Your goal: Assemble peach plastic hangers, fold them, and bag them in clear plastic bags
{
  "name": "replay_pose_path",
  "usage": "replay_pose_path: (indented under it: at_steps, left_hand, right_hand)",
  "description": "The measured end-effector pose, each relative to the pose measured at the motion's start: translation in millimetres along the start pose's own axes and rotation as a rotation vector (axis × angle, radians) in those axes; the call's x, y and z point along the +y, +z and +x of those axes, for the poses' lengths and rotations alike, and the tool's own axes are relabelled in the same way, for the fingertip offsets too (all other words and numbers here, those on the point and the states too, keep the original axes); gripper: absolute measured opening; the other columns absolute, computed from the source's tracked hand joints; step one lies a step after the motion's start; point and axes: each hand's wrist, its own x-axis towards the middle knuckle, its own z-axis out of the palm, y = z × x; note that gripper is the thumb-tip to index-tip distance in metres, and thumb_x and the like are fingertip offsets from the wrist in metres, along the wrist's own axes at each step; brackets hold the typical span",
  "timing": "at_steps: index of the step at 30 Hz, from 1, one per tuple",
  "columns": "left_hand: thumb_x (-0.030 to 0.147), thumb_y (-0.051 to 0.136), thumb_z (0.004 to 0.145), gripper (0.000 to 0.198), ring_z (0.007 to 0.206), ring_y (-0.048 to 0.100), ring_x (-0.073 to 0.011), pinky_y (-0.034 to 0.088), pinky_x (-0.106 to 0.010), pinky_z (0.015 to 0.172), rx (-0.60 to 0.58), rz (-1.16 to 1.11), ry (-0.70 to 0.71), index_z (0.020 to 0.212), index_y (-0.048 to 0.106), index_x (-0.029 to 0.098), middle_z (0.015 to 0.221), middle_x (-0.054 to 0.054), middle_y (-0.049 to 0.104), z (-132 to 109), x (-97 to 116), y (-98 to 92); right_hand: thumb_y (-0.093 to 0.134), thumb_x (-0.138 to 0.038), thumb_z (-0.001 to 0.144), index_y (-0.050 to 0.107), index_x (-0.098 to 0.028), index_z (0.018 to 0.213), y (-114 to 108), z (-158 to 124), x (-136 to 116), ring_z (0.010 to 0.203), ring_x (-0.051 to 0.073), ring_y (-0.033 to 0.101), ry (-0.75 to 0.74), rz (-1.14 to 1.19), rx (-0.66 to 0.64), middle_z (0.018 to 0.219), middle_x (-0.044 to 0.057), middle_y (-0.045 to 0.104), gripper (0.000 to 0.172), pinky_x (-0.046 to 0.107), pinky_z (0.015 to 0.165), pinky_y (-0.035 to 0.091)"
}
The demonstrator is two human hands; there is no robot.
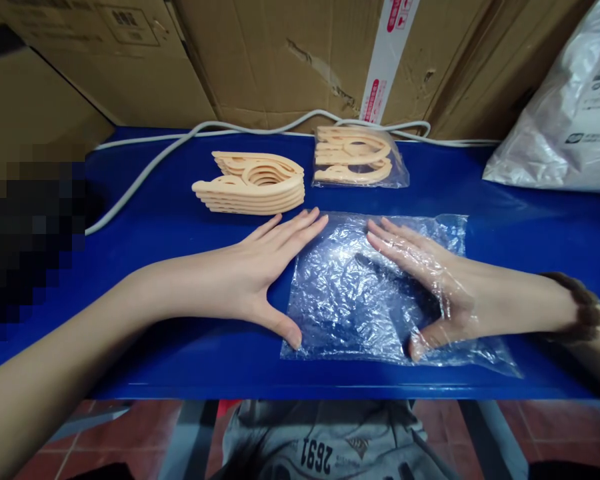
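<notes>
A clear plastic bag lies flat and crinkled on the blue table. My right hand is inside the bag, under its film, with the fingers stretched out and the thumb apart. My left hand rests along the bag's left edge, fingers spread, its fingertips and thumb tip touching that edge. Just beyond my left fingers sits a stack of beige folding hangers, loose on the table. Farther back to the right, more beige folding hangers lie packed in another clear bag.
Large cardboard boxes stand along the back of the blue table. A white cable runs along the rear and curves forward at the left. At the back right sits a white plastic package with printing.
</notes>
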Motion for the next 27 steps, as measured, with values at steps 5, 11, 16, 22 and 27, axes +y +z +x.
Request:
replay_pose_path:
  at_steps: [5, 11, 16, 22, 27]
  left_hand:
    - [0.088, 0.059, 0.076, 0.133, 0.158, -0.006, -0.0351, 0.010, -0.056, 0.130, 0.024, 0.020, 0.010, 0.164, -0.018, 0.024, 0.172, -0.014, -0.011, -0.8, -1.6, 2.5]
    - [0.086, 0.061, 0.077, 0.132, 0.159, -0.004, -0.0345, 0.012, -0.054, 0.130, 0.066, 0.029, 0.031, 0.163, -0.019, 0.026, 0.172, -0.014, -0.009, -3.4, -0.2, 3.9]
    - [0.084, 0.060, 0.079, 0.129, 0.159, -0.003, -0.0348, 0.013, -0.054, 0.130, 0.061, 0.020, 0.032, 0.163, -0.019, 0.027, 0.172, -0.013, -0.009, -3.2, -0.1, 5.0]
    - [0.085, 0.062, 0.078, 0.129, 0.159, 0.003, -0.0380, 0.022, -0.050, 0.129, 0.100, 0.003, 0.001, 0.165, -0.014, 0.027, 0.173, -0.009, -0.008, -10.1, 6.6, -7.0]
    - [0.074, 0.049, 0.095, 0.100, 0.160, 0.008, -0.0293, 0.018, -0.044, 0.129, 0.305, 0.016, -0.065, 0.166, -0.004, 0.027, 0.174, -0.006, -0.001, -17.9, 11.1, -38.6]
  right_hand:
    - [0.077, -0.070, 0.075, -0.011, -0.032, 0.166, -1.5, -2.0, -0.1, 0.158, 0.040, 0.001, 0.034, 0.029, -0.007, 0.173, 0.011, -0.006, 0.132, 0.062, 0.124, 0.014]
    - [0.070, -0.070, 0.082, 0.000, -0.034, 0.167, -13.7, -8.5, -1.7, 0.158, 0.038, -0.003, 0.101, -0.051, -0.087, 0.174, 0.006, -0.004, 0.116, 0.063, 0.124, 0.012]
    - [0.068, -0.073, 0.081, 0.017, -0.035, 0.166, -27.3, -20.7, 1.8, 0.158, 0.035, 0.009, 0.173, -0.078, -0.122, 0.174, 0.004, 0.004, 0.106, 0.057, 0.125, 0.019]
    - [0.068, -0.069, 0.085, 0.017, -0.033, 0.167, -31.1, -24.8, 2.3, 0.158, 0.035, 0.012, 0.173, -0.052, -0.105, 0.173, 0.004, 0.007, 0.103, 0.054, 0.125, 0.023]
    - [0.069, -0.072, 0.081, 0.014, -0.028, 0.167, -31.5, -21.2, 0.1, 0.158, 0.036, 0.009, 0.228, -0.045, -0.143, 0.173, 0.006, 0.005, 0.111, 0.052, 0.127, 0.017]
